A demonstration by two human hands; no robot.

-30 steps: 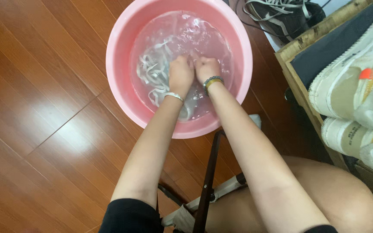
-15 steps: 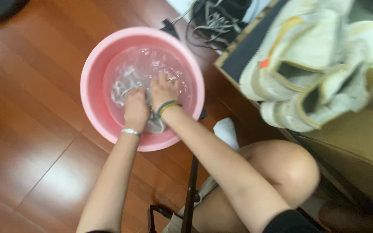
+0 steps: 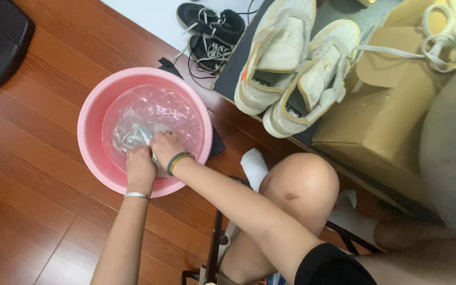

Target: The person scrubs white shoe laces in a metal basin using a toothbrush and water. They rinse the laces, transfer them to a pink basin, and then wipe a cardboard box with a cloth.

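Both hands are down in the pink basin (image 3: 92,138) on the wooden floor (image 3: 32,211), working pale laces (image 3: 127,134) under soapy water. The left hand (image 3: 140,168), silver bangle at the wrist, is curled over with its grip pressed together on a bunch of the laces near the basin's near wall; the right hand (image 3: 167,146), with a dark and yellow-green band at the wrist, sits just beside it, touching it, fingers folded down on the same wet bundle. How much of the bundle each grip has is hard to tell through the suds. The rest of the laces trail off to the far left side of the water. To do this scrubbing well, I'd judge the hands should stay close together, rub one short stretch against another, and feed fresh length through bit by bit, keeping it all below the waterline so nothing slops over the rim. The basin stands well inside the person's reach, with a bare knee (image 3: 301,182) off to the right and a white sock (image 3: 253,164) just past the basin. Up on a dark mat lie two cream high-top sneakers (image 3: 291,68), unlaced, next to a cardboard box (image 3: 391,105), with a black pair of shoes (image 3: 209,31) beyond them.
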